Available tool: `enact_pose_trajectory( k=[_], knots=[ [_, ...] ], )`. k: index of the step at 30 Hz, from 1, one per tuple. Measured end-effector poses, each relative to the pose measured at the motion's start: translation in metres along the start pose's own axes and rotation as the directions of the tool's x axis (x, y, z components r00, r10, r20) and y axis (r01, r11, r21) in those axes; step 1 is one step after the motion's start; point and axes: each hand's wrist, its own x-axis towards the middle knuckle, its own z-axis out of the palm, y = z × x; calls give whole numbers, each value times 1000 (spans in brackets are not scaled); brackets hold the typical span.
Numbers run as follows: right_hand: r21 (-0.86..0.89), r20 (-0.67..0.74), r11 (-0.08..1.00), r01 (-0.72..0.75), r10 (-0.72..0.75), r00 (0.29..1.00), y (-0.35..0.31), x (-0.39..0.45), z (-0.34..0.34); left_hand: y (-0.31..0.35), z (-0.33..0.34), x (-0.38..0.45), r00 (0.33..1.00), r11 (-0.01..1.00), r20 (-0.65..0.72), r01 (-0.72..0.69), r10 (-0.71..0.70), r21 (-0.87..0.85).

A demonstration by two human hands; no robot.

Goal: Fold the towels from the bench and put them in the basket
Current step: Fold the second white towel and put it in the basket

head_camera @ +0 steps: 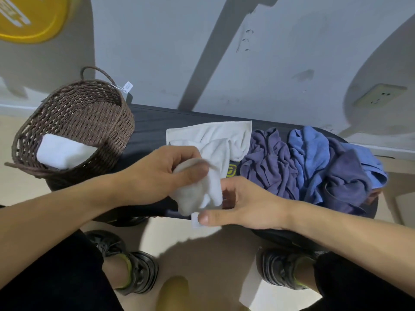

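Left hand (161, 173) grips a bunched end of the white towel (215, 142), which trails onto the dark bench (152, 129). Right hand (242, 203) pinches its lower corner. Brown wicker basket (74, 115), at the bench's left end, contains one folded white towel (60, 151). Blue and purple towels (314, 162) lie heaped at right.

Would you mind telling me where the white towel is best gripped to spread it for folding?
Probably at the two far corners of the white towel: that hem lies flat and straight on the bench, while the near part is bunched in the left hand. Reach over from the near side.
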Motion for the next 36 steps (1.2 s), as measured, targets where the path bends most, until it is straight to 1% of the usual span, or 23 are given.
enact_pose_trajectory(
  k=[2,3,4,6,8,10,12,14,16,17,19,20,23,25,26,27,28,29,30,31,32,34,36],
  knots=[
    [9,28,999,-54,53,998,5,1,0,1,-1,1,999,999,-44,2,-4,-32],
    [5,37,997,-75,75,997,6,2,-2,1,-3,2,996,1000,-84,-5,4,-6],
    [-6,38,996,-91,91,995,7,3,-4,1,-5,3,989,997,-143,-22,32,75],
    [-15,36,991,-133,134,990,8,5,-11,-2,-11,7,956,959,-268,-42,120,279],
    [-45,39,982,-181,183,982,9,6,-18,-7,-19,12,915,935,-371,-18,158,354],
    [-60,102,971,-232,237,966,10,7,-26,-16,-29,19,872,901,-460,57,165,430],
    [40,184,958,-283,271,945,9,7,-36,-26,-40,27,855,842,-501,171,132,512],
    [140,170,927,-349,325,931,10,11,-55,-36,-48,36,849,785,-524,274,74,556],
    [133,181,892,-432,406,896,7,15,-81,-45,-53,45,834,769,-552,350,4,534],
    [99,223,878,-469,440,870,3,15,-94,-50,-55,48,825,770,-564,379,-29,514],
    [27,271,862,-507,482,833,-2,13,-117,-62,-59,52,802,789,-593,413,-78,455],
    [7,254,858,-513,495,831,-4,13,-126,-68,-61,53,785,811,-612,416,-93,411],
    [5,97,881,-473,470,877,-7,15,-142,-80,-67,57,706,872,-698,411,-121,265],
    [137,-13,913,-384,389,921,-9,20,-144,-84,-69,64,631,902,-756,410,-174,134],
    [246,-79,923,-296,324,943,-9,23,-143,-84,-69,67,603,921,-764,388,-227,33],
    [357,-163,917,-179,250,954,-10,28,-141,-84,-69,71,597,930,-749,362,-287,-68],
    [440,-256,896,-62,191,948,-10,32,-139,-84,-68,74,613,925,-712,352,-342,-141],
    [495,-332,868,30,157,930,-11,36,-137,-85,-67,76,642,912,-663,373,-385,-169],
    [523,-380,849,75,154,912,-11,39,-135,-87,-66,78,668,892,-614,426,-421,-149],
    [518,-404,853,65,177,897,-9,43,-133,-90,-64,78,679,859,-572,504,-460,-92],
    [474,-417,880,7,217,882,-6,45,-130,-94,-61,77,672,806,-538,591,-508,-23],
    [298,-422,932,-205,322,848,1,47,-122,-105,-55,71,644,692,-447,718,-620,74],
    [155,-373,912,-380,410,832,12,49,-110,-116,-46,63,627,621,-335,772,-704,139]
  ],
)
